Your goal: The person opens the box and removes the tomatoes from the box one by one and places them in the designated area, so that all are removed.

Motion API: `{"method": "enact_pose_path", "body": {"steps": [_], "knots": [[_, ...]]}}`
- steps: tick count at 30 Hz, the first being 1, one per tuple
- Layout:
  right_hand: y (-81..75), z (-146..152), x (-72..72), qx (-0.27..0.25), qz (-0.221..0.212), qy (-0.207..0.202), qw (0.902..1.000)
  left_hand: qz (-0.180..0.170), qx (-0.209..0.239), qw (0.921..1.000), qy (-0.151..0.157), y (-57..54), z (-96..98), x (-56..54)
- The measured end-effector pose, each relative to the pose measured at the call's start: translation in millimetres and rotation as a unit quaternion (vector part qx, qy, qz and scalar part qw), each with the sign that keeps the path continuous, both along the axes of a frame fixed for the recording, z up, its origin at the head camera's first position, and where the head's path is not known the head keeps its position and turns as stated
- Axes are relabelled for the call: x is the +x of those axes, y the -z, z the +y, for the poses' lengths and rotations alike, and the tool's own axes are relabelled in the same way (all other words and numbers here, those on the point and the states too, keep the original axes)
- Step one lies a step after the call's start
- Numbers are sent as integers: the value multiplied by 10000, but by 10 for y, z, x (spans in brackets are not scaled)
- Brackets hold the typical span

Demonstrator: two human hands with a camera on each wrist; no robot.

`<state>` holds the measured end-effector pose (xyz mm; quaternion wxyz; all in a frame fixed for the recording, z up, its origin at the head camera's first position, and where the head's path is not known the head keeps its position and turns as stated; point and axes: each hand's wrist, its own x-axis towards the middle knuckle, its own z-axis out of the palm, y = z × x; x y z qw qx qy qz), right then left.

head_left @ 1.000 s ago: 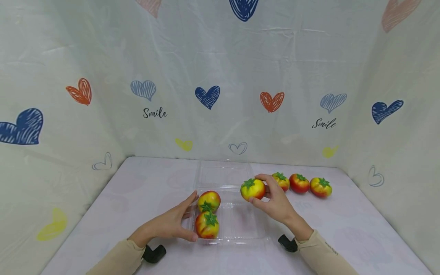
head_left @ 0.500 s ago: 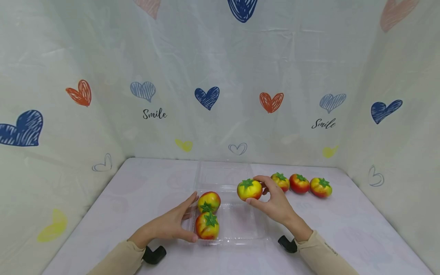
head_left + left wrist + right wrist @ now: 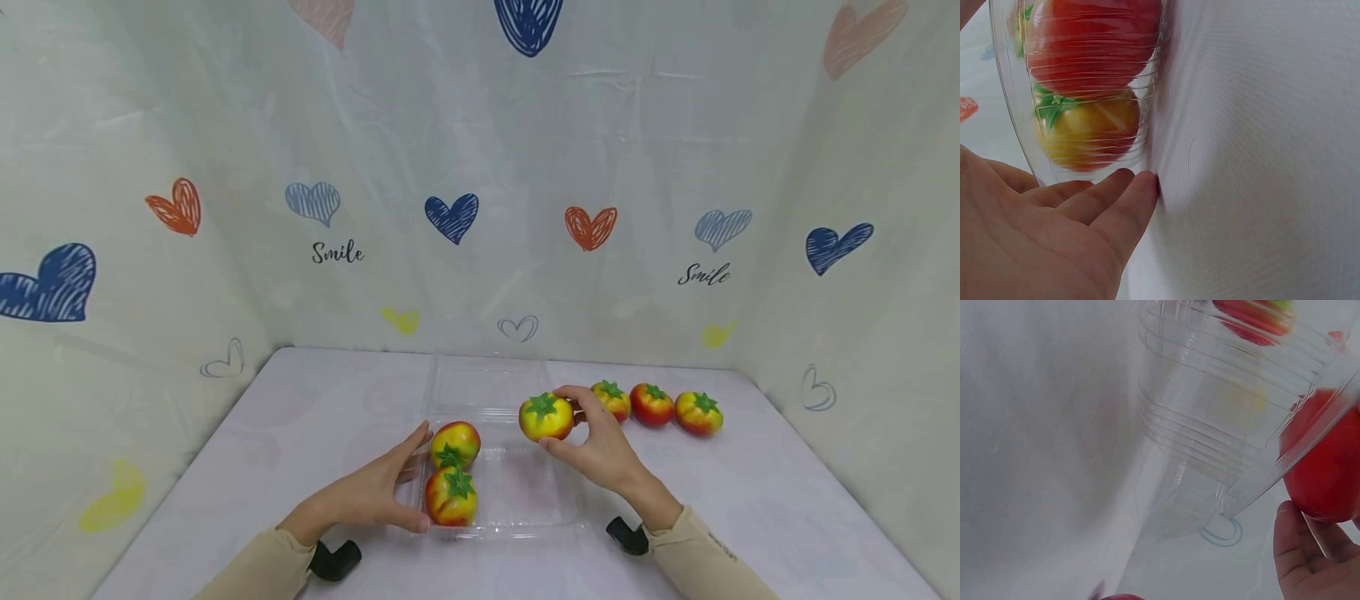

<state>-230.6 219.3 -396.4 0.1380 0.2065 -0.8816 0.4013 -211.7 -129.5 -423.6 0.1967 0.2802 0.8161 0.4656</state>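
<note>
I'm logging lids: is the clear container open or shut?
Open: its lid lies behind the base, leaving the two fruits inside uncovered.

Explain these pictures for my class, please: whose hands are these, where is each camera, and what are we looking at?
There is no robot here, just a person's two bare hands. The wide view comes from a camera worn on the head, looking forward and down. The two close views come from cameras worn on the wrists; they look tilted, so the table stands upright at one side.

On the white table is a clear plastic container, its lid open at the back. Two red-and-yellow fruits sit inside, on the left. Three more fruits lie at the back right.

The right hand holds another fruit near the container's back right corner. The left hand is spread at the container's left side.
</note>
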Motion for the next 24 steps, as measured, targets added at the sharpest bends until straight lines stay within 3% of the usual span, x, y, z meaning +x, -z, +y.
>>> {"method": "enact_pose_path", "body": {"steps": [24], "knots": [[-70,70,8,390,226,-22,9990,25,52,9999,87,8,-5,-12]]}}
